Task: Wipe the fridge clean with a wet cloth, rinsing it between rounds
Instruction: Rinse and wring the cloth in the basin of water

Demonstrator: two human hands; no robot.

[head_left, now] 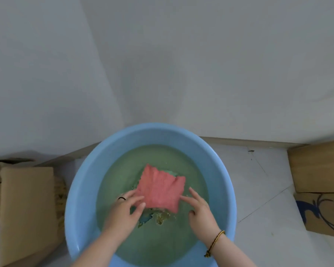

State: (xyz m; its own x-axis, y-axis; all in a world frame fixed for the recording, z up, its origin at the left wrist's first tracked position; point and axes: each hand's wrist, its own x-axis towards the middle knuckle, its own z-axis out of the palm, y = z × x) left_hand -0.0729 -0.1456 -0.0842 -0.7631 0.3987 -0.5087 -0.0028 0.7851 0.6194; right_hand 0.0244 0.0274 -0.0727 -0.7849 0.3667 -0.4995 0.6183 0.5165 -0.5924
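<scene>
Our pink cloth [161, 187] floats spread on the murky water [123, 166] in the blue basin [81, 189]. Our left hand [123, 211] pinches its near left edge between thumb and fingers [131, 194]; our right hand [201, 211] seems to pinch the near right corner likewise.
</scene>
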